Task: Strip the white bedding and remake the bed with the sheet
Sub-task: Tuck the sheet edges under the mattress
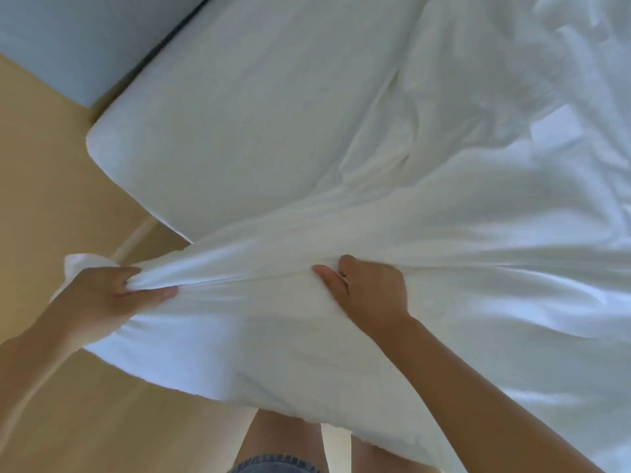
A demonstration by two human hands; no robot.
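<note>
A white sheet [444, 233] lies rumpled over the right and near part of the bed. The bare white mattress [239, 114] shows at the upper left, down to its rounded corner. My left hand [112, 295] grips a bunched corner of the sheet, lifted off the bed's near edge. My right hand [368, 291] lies on the sheet about an arm's width to the right, its fingers curled into a fold of the cloth. The stretch of sheet between both hands is pulled taut and hangs over the mattress edge.
Light wooden floor [51, 182] runs along the left and below the bed. A pale blue-grey wall or panel [85, 39] stands at the upper left, behind the mattress. My legs [283, 445] are close against the bed's near edge.
</note>
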